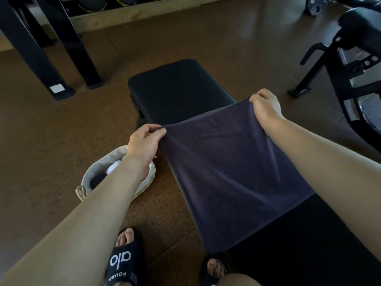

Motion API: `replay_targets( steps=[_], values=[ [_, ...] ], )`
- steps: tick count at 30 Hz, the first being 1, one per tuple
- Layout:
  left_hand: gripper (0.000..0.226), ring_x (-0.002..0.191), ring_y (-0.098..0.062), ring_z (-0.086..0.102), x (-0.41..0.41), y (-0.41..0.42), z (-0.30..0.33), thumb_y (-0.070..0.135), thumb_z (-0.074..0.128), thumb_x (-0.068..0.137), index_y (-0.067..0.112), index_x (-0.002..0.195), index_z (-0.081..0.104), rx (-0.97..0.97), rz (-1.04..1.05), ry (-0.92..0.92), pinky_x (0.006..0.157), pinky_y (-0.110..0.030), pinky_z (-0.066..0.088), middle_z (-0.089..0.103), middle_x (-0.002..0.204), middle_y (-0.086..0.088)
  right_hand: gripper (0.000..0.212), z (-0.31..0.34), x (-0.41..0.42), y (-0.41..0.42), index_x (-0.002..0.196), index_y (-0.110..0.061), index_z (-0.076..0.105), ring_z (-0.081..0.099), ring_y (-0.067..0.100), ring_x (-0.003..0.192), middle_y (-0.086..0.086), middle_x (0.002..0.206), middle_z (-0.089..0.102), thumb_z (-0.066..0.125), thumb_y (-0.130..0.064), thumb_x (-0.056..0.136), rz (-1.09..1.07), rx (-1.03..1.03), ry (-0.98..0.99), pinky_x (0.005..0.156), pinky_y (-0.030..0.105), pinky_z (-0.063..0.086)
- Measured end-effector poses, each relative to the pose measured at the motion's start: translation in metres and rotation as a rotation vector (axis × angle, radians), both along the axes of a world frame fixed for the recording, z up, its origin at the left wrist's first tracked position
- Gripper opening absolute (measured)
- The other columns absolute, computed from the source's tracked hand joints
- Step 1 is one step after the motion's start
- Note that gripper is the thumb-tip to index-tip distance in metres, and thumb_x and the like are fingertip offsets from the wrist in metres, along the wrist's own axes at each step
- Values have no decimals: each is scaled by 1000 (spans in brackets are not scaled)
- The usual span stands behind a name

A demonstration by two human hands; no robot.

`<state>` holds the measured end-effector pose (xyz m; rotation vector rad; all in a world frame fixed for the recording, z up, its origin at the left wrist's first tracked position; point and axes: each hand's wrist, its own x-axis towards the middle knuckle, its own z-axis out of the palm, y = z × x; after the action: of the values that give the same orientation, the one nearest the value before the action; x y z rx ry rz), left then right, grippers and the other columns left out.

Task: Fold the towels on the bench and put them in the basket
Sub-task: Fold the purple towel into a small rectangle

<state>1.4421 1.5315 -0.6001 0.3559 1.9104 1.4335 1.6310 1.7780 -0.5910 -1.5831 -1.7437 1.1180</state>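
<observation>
A dark purple-grey towel is stretched out over the black padded bench, its near part draped across the bench's near end. My left hand pinches the towel's far left corner. My right hand grips the far right corner, and the far edge runs taut between them, lifted above the bench. A pale woven basket stands on the floor left of the bench, partly hidden under my left forearm; something dark and something white lie inside it.
Brown cork-like floor surrounds the bench. Black rack legs stand at the back left, and a black exercise machine at the right. My feet in black slides are at the bottom.
</observation>
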Motion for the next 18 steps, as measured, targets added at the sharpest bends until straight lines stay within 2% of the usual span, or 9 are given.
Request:
replay_targets(
  steps=[3, 6, 10, 13, 16, 18],
  values=[
    [11, 102, -23, 68, 2, 1, -5, 23, 64, 99, 20, 107, 70, -43, 41, 42, 94, -47, 58, 70, 104, -5, 7, -9, -3, 6, 100, -23, 58, 52, 9, 74, -6, 88, 57, 51, -26, 102, 60, -20, -114, 60, 28, 38],
    [9, 101, -21, 66, 2, 1, -8, 25, 64, 98, 23, 104, 69, -63, 53, 99, 95, -47, 57, 69, 106, -4, 8, -14, -3, 9, 107, -24, 59, 52, 7, 77, -8, 90, 57, 52, -27, 103, 85, -30, -158, 61, 27, 37],
    [8, 98, -17, 64, -1, 2, -8, 27, 63, 98, 24, 104, 67, -82, 39, 155, 92, -44, 57, 67, 105, -1, 11, -11, -5, 12, 101, -23, 64, 58, 15, 84, -2, 96, 64, 56, -28, 96, 72, -109, -149, 78, 32, 48],
    [10, 97, -16, 64, -1, 3, -9, 26, 62, 98, 23, 107, 65, -96, 34, 193, 88, -41, 58, 66, 103, 1, 20, -6, -5, 13, 108, -22, 68, 60, 16, 87, -1, 100, 66, 59, -29, 92, 59, -141, -167, 86, 36, 52],
    [9, 95, -14, 63, -1, 4, -9, 23, 61, 98, 24, 107, 63, -146, 0, 277, 76, -30, 55, 65, 101, 3, 18, -6, -1, 13, 107, -20, 67, 56, 10, 80, -5, 94, 63, 58, -28, 93, 94, -56, -227, 75, 31, 47],
    [10, 94, -14, 62, -3, 4, -10, 25, 61, 96, 25, 106, 63, -194, -43, 384, 71, -25, 49, 64, 107, 1, 12, -7, 3, 11, 103, -21, 66, 52, 4, 77, -9, 91, 60, 59, -23, 93, 108, 28, -228, 68, 27, 42]
  ],
)
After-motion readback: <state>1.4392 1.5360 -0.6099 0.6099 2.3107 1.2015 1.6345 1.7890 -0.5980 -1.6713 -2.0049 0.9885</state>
